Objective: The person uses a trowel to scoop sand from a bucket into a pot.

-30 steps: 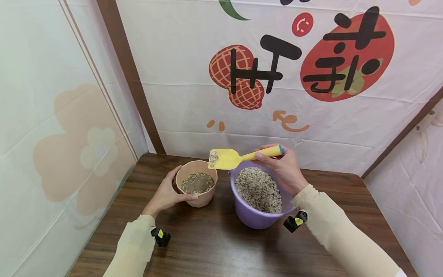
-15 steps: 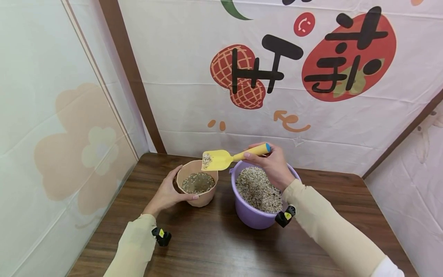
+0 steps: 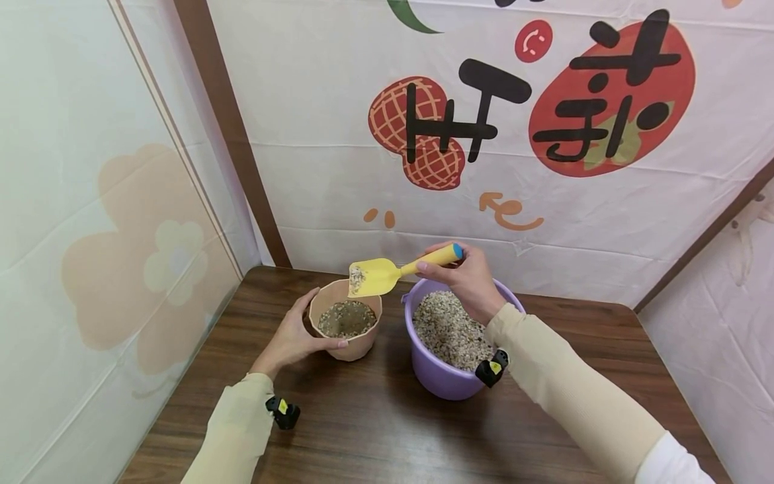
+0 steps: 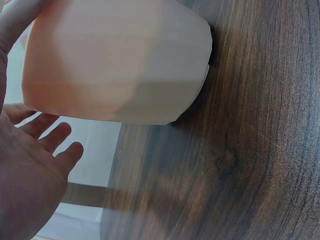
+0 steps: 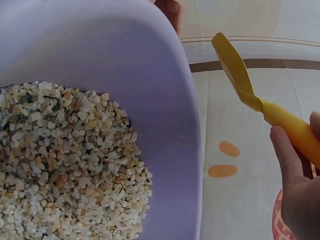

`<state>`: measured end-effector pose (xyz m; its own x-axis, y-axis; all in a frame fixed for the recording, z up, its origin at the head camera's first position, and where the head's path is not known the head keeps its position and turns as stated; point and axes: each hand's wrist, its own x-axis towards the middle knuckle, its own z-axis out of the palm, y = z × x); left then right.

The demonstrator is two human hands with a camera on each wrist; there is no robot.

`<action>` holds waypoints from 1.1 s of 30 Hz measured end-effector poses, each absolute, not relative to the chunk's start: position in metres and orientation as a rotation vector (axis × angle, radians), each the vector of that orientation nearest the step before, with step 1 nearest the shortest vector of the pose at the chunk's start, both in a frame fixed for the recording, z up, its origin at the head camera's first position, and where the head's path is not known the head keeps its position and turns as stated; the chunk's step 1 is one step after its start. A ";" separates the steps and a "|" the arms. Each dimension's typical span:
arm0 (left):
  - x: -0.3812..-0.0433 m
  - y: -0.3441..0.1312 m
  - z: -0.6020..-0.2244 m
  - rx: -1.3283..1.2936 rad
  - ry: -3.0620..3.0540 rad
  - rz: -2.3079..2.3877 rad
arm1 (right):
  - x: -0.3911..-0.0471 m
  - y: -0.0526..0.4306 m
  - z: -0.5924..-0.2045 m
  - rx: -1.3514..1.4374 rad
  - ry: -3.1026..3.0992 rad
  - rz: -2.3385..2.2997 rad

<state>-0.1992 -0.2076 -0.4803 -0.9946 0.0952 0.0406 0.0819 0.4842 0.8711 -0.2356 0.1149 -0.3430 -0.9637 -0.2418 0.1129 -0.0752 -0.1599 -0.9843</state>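
My right hand (image 3: pixel 470 281) grips a yellow toy shovel (image 3: pixel 376 277) by its blue-ended handle. A little gravel lies near the tip of the blade, which overlaps the far rim of a peach faceted flower pot (image 3: pixel 358 348) in the head view. My left hand (image 3: pixel 295 341) holds that pot from the left, thumb at the near rim and fingers around the far side. Inside the pot is a bed of gravel (image 3: pixel 346 320). In the right wrist view the shovel (image 5: pixel 287 120) appears edge-on, beyond a purple bucket (image 5: pixel 175 170).
The purple bucket, full of pale gravel (image 3: pixel 450 329), stands right of the pot, below my right forearm. Both containers are on a dark wooden table (image 3: pixel 363 430). A printed cloth wall (image 3: pixel 320 202) rises behind the table, with more cloth at the sides.
My right hand has moved left with the shovel, bringing its blade from the pot's right rim further over the pot. The left hand and pot have stayed in place.
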 end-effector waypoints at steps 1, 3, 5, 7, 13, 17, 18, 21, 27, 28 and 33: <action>-0.199 -0.208 -0.480 0.165 2.694 1.582 | -0.236 0.114 -0.343 -0.374 1.965 -2.278; -0.200 -0.208 -0.480 0.169 2.692 1.584 | -0.237 0.112 -0.342 -0.380 1.981 -2.267; -0.200 -0.208 -0.481 0.170 2.690 1.587 | -0.238 0.111 -0.342 -0.390 2.002 -2.254; -0.200 -0.209 -0.481 0.171 2.689 1.588 | -0.239 0.109 -0.341 -0.407 2.030 -2.235; -0.201 -0.208 -0.481 0.162 2.690 1.586 | -0.240 0.104 -0.341 -0.443 2.111 -2.177; -0.200 -0.207 -0.481 0.161 2.691 1.591 | -0.241 0.101 -0.342 -0.471 2.172 -2.136; -0.200 -0.207 -0.481 0.163 2.693 1.590 | -0.241 0.100 -0.343 -0.472 2.190 -2.124; -0.200 -0.208 -0.482 0.163 2.685 1.598 | -0.240 0.098 -0.342 -0.469 2.234 -2.090; -0.199 -0.208 -0.481 0.167 2.680 1.606 | -0.239 0.095 -0.342 -0.482 2.309 -2.019; -0.199 -0.207 -0.481 0.166 2.680 1.607 | -0.239 0.095 -0.342 -0.494 2.323 -2.008; -0.199 -0.208 -0.481 0.174 2.669 1.630 | -0.239 0.093 -0.343 -0.546 2.378 -1.964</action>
<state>-0.1988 -0.2075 -0.4812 -0.9938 0.0999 0.0498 0.0900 0.4524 0.8872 -0.2386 0.0933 -0.3428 -0.9391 -0.2708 0.2115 -0.2589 0.1529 -0.9537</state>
